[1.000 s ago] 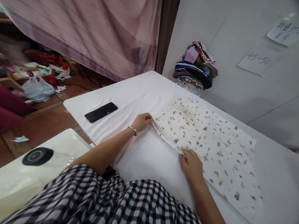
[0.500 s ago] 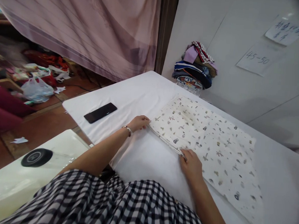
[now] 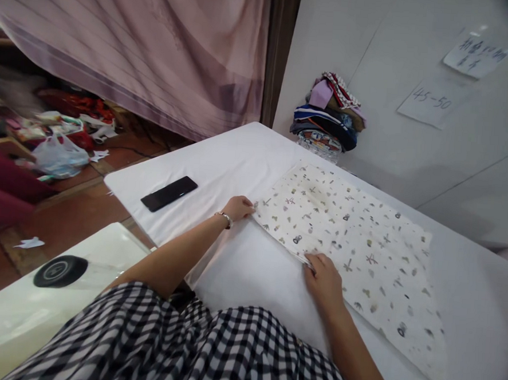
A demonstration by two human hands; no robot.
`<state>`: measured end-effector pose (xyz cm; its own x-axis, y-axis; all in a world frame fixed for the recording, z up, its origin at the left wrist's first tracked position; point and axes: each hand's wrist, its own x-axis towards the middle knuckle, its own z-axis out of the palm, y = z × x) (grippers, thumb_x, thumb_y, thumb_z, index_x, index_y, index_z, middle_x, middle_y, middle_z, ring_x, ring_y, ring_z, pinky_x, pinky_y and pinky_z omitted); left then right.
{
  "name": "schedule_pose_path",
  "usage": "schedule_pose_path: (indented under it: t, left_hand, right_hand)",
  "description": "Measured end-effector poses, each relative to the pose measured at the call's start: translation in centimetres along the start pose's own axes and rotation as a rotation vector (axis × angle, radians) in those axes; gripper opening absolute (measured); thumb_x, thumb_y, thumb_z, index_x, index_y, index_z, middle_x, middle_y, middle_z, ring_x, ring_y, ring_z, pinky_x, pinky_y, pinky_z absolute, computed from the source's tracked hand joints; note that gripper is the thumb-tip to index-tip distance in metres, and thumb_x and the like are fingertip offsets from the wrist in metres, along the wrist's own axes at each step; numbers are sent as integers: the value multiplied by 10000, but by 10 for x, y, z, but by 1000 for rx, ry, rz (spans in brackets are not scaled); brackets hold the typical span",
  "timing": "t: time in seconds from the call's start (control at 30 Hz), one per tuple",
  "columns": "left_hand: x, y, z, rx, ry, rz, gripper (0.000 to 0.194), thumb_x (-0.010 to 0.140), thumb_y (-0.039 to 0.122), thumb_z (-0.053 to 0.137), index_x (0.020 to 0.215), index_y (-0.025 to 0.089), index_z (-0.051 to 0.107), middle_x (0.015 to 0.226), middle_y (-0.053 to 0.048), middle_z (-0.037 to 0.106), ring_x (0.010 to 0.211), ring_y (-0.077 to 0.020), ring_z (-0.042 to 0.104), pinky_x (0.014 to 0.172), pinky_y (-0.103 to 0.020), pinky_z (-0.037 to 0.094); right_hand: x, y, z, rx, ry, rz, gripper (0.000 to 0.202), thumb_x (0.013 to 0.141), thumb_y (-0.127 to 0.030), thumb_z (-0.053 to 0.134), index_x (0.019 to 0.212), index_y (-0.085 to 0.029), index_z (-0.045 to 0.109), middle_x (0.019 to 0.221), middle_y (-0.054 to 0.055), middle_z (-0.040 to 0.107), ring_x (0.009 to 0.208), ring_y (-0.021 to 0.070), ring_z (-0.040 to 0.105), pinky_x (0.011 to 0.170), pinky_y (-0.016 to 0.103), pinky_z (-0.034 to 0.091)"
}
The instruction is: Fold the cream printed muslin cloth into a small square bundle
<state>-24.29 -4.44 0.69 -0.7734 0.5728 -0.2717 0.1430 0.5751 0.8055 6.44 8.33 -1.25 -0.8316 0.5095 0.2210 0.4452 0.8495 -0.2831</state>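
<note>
The left hand [image 3: 238,208] pinches the cloth's [image 3: 369,246] near-left corner, the right hand [image 3: 325,279] its near edge; it lies flat toward the table's [image 3: 232,154] far edge. Gentle, even tension should keep the held edge straight and its layers aligned.

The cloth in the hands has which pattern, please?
White cloth with small, scattered grey and brown motifs; head view.

Left hand [image 3: 238,208]: extended forward, fingers bent and tips drawn together in a pinch. Left forearm [image 3: 176,260]: runs diagonally inward from the lower left. Right hand [image 3: 324,277]: well apart from the left, nearer the torso, back facing up, fingers curled in a grip. Right forearm [image 3: 354,342]: angled in from the lower right.
</note>
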Motion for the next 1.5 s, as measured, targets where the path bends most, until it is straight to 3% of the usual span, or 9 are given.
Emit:
schedule_pose_path:
  t: [0.27, 0.57, 0.7, 0.9, 1.0, 1.17, 1.33, 1.43, 1.5]
  left_hand:
    - [-6, 11, 1, 436, 88, 122, 184, 648, 270, 622, 816, 199, 633, 849, -57, 695, 785, -202, 635, 642, -259, 470]
    - [-14, 38, 2, 717, -65, 74, 156, 660, 278, 584, 737, 154, 639, 933, -178, 680, 902, -332, 637, 707, -376, 481]
    - [-19, 41, 0, 595, -79, 102, 93, 626, 233, 605, 675, 155, 596, 798, -127, 688, 861, -275, 650, 700, -315, 487]
    - [-20, 19, -18, -91, -41, -69, 113, 685, 158, 606, 765, 147, 527, 543, 27, 575, 571, -133, 631, 564, -208, 501]
    - [-23, 1, -24, -121, -30, -133, 206, 667, 124, 628, 835, 161, 515, 547, 63, 557, 485, -112, 591, 506, -203, 488]
    - [-36, -15, -29, -211, -71, -123, 280, 670, 156, 645, 913, 173, 510, 641, 52, 601, 510, -100, 600, 545, -207, 507]
    - [-42, -20, -26, -222, -72, -87, 268, 667, 116, 619, 906, 165, 508, 714, 37, 600, 516, -87, 586, 543, -209, 498]
    - [-41, -26, -21, -189, -50, -30, 252, 694, 115, 578, 928, 172, 505, 720, 40, 589, 521, -76, 570, 517, -188, 468]
    - [-41, -30, -18, -122, -23, 10, 255, 702, 122, 555, 945, 182, 509, 710, 45, 587, 528, -76, 565, 503, -179, 441]
  right_hand:
    - [1, -2, -2, -6, -18, 3, 275, 856, -263, 458, 1061, -225, 638, 993, 59, 616, 914, 198, 549, 728, 290, 428]
    - [2, -3, -2, -33, -26, -52, 297, 859, -230, 459, 1111, -236, 615, 977, 61, 605, 897, 198, 540, 709, 286, 430]
    - [1, -1, -2, -25, -7, -86, 289, 867, -221, 446, 1094, -225, 626, 944, 62, 607, 875, 197, 545, 706, 287, 441]
    - [-3, -7, -4, -7, -12, -151, 317, 872, -176, 419, 1106, -221, 627, 965, 72, 607, 888, 194, 550, 715, 288, 448]
    - [-4, -17, -4, -50, -109, -184, 316, 852, -144, 435, 1070, -231, 648, 922, 68, 608, 857, 198, 550, 713, 295, 446]
    - [-6, -26, -14, -34, -230, -174, 365, 835, -109, 423, 1106, -234, 633, 948, 70, 601, 886, 198, 546, 743, 296, 442]
    - [13, -32, -42, 137, -443, -132, 264, 864, -297, 470, 1064, -263, 639, 954, 47, 601, 854, 190, 559, 712, 300, 463]
    - [44, -51, -43, 302, -387, -157, 303, 897, -337, 423, 1103, -257, 630, 1062, 66, 604, 907, 192, 569, 757, 317, 479]
    - [70, -71, -29, 401, -288, -214, 314, 909, -300, 399, 1112, -241, 630, 1090, 75, 606, 966, 190, 565, 828, 332, 474]
